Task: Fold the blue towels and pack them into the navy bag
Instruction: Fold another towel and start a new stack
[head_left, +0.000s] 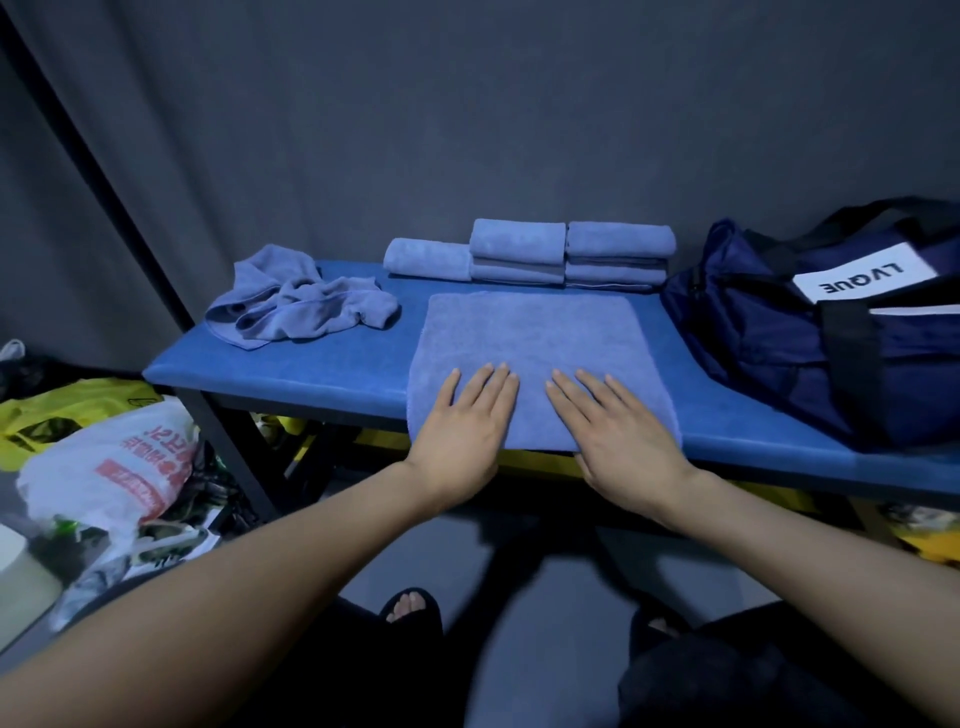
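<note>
Step in hand: smoothing a half-folded towel (535, 343) before the next fold. Left hand (460, 421) and right hand (618, 431) laid flat on its near end, fingers straight, gripping nothing. Best done by pressing from the middle outward, squaring the side edges, then carrying the near edge, which hangs just past the front edge of the bench (291, 358), up to the far edge so the corners meet.

Room: dark grey curtain (467, 104) behind and to the left; black pole (98, 176) slanting down to the bench's left corner.

Bench: blue padded top, black legs.

Bag (769, 332): navy, on the right end of the bench, white label reading upside down, mouth not clearly seen.

Folded towels (566, 252): along the back edge, two short stacks touching, one single towel just left of them.

Loose towel (296, 306): crumpled heap toward the back left corner, unfolded.

Floor, left of bench: plastic bags (104, 452), white and yellow, contents unclear.
</note>
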